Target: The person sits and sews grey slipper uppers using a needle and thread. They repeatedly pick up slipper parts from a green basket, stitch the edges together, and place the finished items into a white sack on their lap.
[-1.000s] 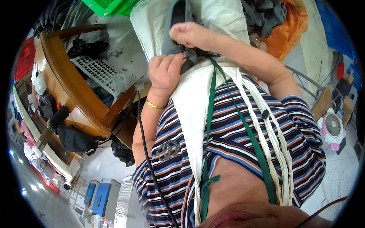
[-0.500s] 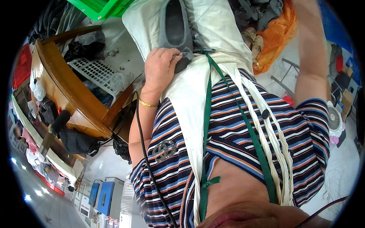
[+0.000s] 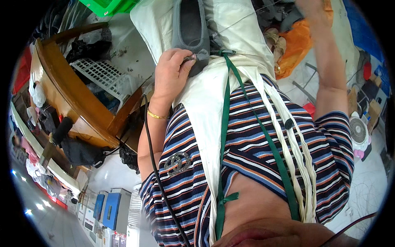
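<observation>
A grey slip-on shoe (image 3: 177,40) lies on the white apron (image 3: 242,39) over my lap, its dark opening facing up. My left hand (image 3: 172,72) is closed on the shoe's near end, thumb and forefinger pinched together. Between those fingertips is a small shiny bit too small to name. My right hand (image 3: 311,10) is raised out to the far right, blurred and partly cut off by the top edge, so its fingers do not show clearly. A thin thread (image 3: 238,23) slants from beside the shoe up toward the right.
An orange bag (image 3: 298,49) with grey pieces (image 3: 288,18) lies at the right, tan shoes (image 3: 277,47) beside it. Left stand a curved wooden table (image 3: 61,88) and a white plastic basket (image 3: 98,76). A green crate (image 3: 109,6) is at the top; a black cable (image 3: 154,156) hangs along my left arm.
My right arm has swung a little inward and up, and the slanting thread now shows. My left hand stays on the shoe, which has shifted slightly upward in view.
</observation>
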Tool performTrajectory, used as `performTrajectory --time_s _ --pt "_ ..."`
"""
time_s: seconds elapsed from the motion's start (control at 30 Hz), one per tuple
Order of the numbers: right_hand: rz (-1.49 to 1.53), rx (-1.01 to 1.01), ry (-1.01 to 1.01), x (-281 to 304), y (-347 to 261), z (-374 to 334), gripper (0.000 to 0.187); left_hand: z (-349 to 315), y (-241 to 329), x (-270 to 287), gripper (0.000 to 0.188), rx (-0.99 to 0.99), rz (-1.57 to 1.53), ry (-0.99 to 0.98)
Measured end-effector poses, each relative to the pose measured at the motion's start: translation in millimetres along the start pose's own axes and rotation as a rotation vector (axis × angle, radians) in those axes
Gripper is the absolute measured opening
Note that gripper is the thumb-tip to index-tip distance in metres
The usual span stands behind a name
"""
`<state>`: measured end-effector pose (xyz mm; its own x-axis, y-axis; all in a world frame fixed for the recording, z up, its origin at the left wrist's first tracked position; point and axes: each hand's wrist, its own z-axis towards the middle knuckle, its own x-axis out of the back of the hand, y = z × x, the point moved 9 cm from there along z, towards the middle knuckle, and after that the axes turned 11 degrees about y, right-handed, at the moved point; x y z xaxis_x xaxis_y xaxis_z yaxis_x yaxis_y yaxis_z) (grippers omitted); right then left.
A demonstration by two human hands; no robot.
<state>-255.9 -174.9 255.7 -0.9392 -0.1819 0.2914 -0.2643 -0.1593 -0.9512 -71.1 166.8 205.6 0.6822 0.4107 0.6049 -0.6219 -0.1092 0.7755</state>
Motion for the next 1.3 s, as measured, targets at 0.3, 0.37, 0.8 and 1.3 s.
performTrajectory --time_s 0.3,0.37,0.8,1.3 --pt "-0.096 0.280 -0.890 -157 2 -217 0.016 -8 -3 7 0.019 -0.003 0.104 0.119" --pt "-0.223 0.311 -0.939 -155 -3 -227 0.016 -10 -7 7 0.018 0.006 0.084 0.143" --pt "-0.301 0.453 -0.954 -154 -9 -233 0.018 -15 -13 8 0.017 0.049 0.037 0.234" --pt "-0.414 0.539 -0.960 -158 -22 -239 0.012 -21 -19 10 0.015 0.138 0.063 0.301"
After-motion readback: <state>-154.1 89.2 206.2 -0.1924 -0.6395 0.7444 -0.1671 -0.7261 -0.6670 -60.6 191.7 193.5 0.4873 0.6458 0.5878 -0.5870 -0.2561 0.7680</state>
